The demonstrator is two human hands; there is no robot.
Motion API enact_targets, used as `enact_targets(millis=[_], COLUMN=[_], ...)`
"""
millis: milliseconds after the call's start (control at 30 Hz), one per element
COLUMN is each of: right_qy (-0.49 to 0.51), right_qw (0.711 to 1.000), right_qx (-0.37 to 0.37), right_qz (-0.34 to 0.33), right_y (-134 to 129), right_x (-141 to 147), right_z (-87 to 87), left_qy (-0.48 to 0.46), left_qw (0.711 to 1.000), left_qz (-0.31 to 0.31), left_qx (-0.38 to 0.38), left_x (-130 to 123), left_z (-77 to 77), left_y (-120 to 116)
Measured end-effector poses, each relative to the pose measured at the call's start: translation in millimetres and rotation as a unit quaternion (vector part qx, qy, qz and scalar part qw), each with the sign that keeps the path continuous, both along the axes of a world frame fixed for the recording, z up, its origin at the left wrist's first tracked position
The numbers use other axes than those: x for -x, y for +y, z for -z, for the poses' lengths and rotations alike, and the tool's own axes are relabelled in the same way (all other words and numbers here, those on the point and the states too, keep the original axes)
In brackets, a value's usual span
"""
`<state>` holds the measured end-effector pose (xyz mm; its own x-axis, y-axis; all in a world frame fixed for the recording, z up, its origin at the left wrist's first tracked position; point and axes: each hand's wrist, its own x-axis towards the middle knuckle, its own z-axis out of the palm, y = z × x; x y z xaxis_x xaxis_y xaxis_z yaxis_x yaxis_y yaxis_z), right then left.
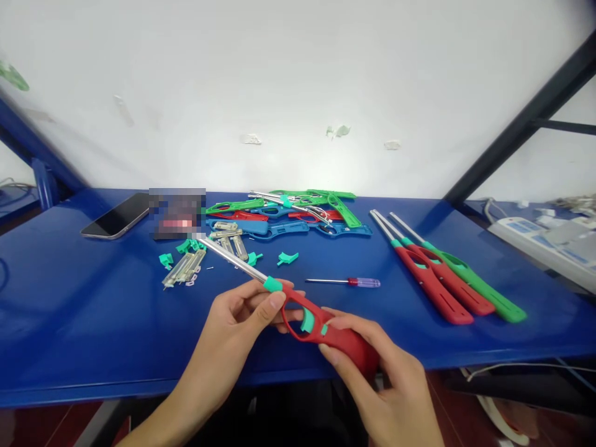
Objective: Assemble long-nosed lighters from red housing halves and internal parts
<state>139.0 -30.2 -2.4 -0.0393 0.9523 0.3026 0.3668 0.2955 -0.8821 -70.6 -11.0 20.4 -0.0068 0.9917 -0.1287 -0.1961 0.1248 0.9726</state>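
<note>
Both hands hold one red lighter (347,345) with a long metal tube, green collar and green trigger, above the table's front part. My left hand (254,313) pinches it near the green collar, thumb on top. Around the red handle, my right hand (386,366) is closed, its fingers by the small green switch. The tube points up and to the left. Beyond the hands lies a screwdriver (364,282) with a clear purple and red handle. Loose green triggers (287,257) and clear fuel tanks (186,267) are spread to the left of it.
Three long lighters (442,288), two red and one green, lie side by side on the right. A pile of green, blue and red shell halves (284,230) lies at the back of the blue table (116,323). A phone (118,214) is at far left.
</note>
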Motion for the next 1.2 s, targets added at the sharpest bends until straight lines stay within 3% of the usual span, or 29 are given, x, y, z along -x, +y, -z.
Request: enact_targets(millis=[467,933,1000,1200], right_qy=[-0.018,-0.060,-0.051,0.016], right_qw=[0.997,0.980,0.984,1.000], right_qx=[-0.064,-0.185,-0.167,0.015], right_qz=[-0.031,-0.044,-0.030,0.017], right_y=[6,10,9,3], right_x=[-6,-2,-2,-10], right_z=[9.1,8.9,7.9,3.7], left_qy=[0.006,-0.018,-0.022,-0.019], left_qw=[1.000,0.999,0.999,0.999], left_qz=[0.002,-0.001,0.005,0.022], left_qx=[0.001,-0.033,-0.038,-0.041], left_x=[0,-3,-3,0], left_z=[2.2,4.1,3.7,6.3], left_y=[1,0,-1,-1])
